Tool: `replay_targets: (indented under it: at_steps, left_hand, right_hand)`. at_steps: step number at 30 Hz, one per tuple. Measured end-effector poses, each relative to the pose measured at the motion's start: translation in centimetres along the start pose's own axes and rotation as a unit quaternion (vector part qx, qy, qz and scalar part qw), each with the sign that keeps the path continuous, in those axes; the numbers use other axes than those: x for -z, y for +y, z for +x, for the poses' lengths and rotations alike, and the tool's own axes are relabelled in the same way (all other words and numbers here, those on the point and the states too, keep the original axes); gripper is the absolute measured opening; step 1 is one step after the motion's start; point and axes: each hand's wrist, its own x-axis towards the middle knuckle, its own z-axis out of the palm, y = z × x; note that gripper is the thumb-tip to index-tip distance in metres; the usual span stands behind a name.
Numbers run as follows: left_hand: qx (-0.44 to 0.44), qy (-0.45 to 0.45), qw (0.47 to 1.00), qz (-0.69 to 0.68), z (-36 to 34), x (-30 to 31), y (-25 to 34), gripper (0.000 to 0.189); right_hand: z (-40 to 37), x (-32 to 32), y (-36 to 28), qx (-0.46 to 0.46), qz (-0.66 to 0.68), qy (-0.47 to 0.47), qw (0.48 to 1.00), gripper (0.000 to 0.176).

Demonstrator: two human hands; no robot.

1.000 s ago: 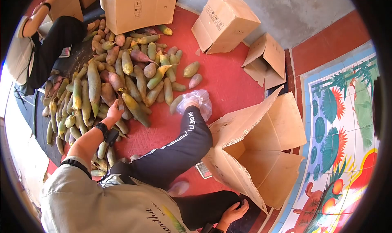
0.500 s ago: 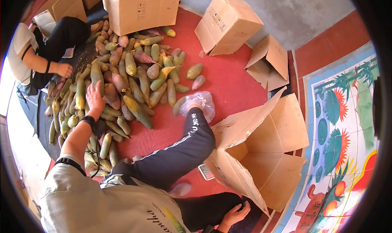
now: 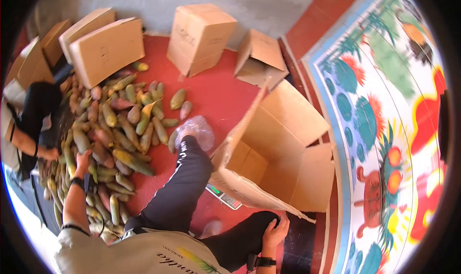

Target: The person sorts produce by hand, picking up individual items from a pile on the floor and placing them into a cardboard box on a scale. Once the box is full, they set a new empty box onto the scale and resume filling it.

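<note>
My left hand point(image 3: 82, 161) reaches into a heap of long vegetables, radish-like, green and reddish. It rests at the lower end of a thick green vegetable point(image 3: 81, 142), left of a reddish vegetable point(image 3: 102, 155). Its fingers are partly seen and look extended against the heap. On my bent right knee lies my right hand point(image 3: 275, 231), fingers apart and holding nothing. Just above it is the lower edge of a large open cardboard box point(image 3: 249, 161), whose inside looks bare. A scale point(image 3: 225, 197) with a green display sits partly under that box.
Across the heap sits another person, whose hand point(image 3: 50, 154) is at its left edge. Cardboard boxes point(image 3: 108, 53) stand behind the heap, with an upright box point(image 3: 199, 41) and a tipped box point(image 3: 261, 57) along the wall. My foot in a clear plastic cover point(image 3: 197, 132) rests on the red floor.
My view has swung right, so everything sits further left and lower. My left hand stays at the same spot on the heap. The other person's hand has shifted slightly along the heap's edge.
</note>
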Motion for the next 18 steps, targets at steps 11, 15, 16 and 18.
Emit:
replay_targets:
  at_steps: [11,15,16,18]
  left_hand:
    - [-0.084,-0.270,0.909,-0.305,-4.0,-3.3,7.5,0.039]
    - [-0.105,-0.400,0.857,-0.308,-8.7,-7.2,15.9,0.045]
    - [-0.138,-0.404,0.850,-0.308,-10.8,-8.3,18.0,0.044]
    - [-0.164,-0.461,0.819,-0.299,-14.9,-10.7,21.9,0.043]
  right_hand:
    - [-0.5,-1.8,0.2,0.024,-0.021,0.014,0.999,0.032]
    - [-0.2,-0.7,-0.5,-0.001,0.008,0.037,0.999,0.033]
    - [-0.3,-0.7,-0.6,0.000,0.009,0.036,0.999,0.033]
    - [-0.1,-0.7,-0.4,0.000,0.008,0.041,0.999,0.033]
